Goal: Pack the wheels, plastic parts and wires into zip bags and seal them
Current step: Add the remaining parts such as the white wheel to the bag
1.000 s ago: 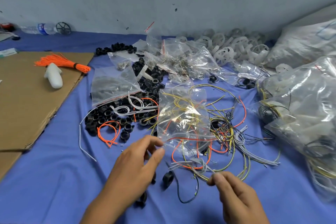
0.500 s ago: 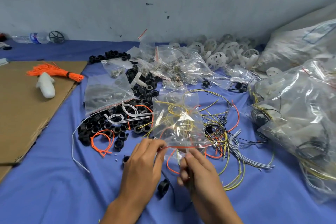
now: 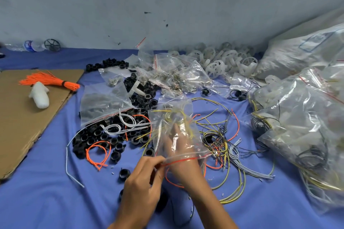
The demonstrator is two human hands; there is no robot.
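A clear zip bag (image 3: 178, 115) with a red zip line lies on the blue cloth (image 3: 46, 201), with yellow wires inside it. My left hand (image 3: 143, 188) pinches the bag's mouth at its left corner. My right hand (image 3: 179, 154) reaches inside the bag past the wrist and shows blurred through the plastic, holding wires; an orange wire loops out below the mouth. Loose wires (image 3: 221, 141) in yellow, orange, black and grey lie to the right. Black plastic parts (image 3: 96, 135) are heaped on the left, and white wheels (image 3: 223, 59) at the back.
Filled zip bags (image 3: 297, 117) pile up at the right, below a big white sack (image 3: 301, 52). A bag of black parts (image 3: 104, 102) lies behind the heap. On the cardboard (image 3: 22, 117) at the left are an orange tie bundle (image 3: 50, 82) and a white plastic piece (image 3: 40, 95).
My right hand brought a pinched bundle of wires from the lower right to the bag's mouth and has gone inside the bag. My left hand keeps its pinch on the bag's mouth.
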